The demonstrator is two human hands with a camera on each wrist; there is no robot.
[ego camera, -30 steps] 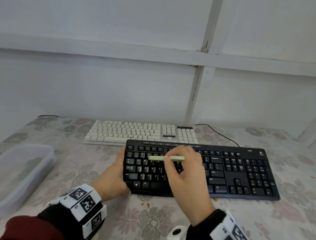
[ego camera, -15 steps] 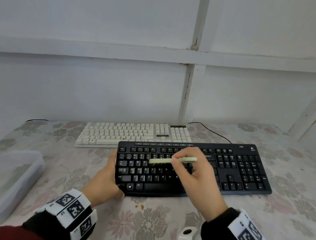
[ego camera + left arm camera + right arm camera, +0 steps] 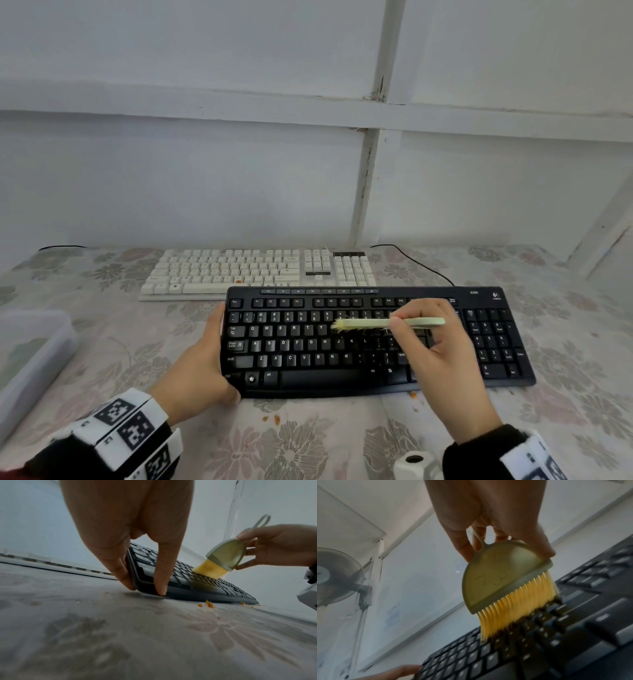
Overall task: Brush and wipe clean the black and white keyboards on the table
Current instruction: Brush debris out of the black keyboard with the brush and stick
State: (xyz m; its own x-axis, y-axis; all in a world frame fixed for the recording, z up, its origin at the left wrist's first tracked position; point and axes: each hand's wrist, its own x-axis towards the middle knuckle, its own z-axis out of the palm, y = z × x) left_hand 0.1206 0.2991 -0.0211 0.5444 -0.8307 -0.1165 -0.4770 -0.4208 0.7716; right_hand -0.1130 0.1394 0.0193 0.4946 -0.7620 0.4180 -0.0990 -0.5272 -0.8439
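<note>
The black keyboard (image 3: 376,342) lies flat on the flowered table (image 3: 308,445), with the white keyboard (image 3: 257,270) just behind it, and my right hand (image 3: 442,356) pinches the brush (image 3: 387,323) so its yellow bristles touch the keys right of the keyboard's middle. My left hand (image 3: 202,366) grips the keyboard's left end, thumb on the near corner. Orange crumbs (image 3: 274,418) dot the table just in front of the keyboard, and a clear tub (image 3: 30,346) sits well to its left.

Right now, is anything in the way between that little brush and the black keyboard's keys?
Nothing visible. The right hand holds the brush with its yellow bristles already touching the black keyboard. The left hand only grips the keyboard's left end.
</note>
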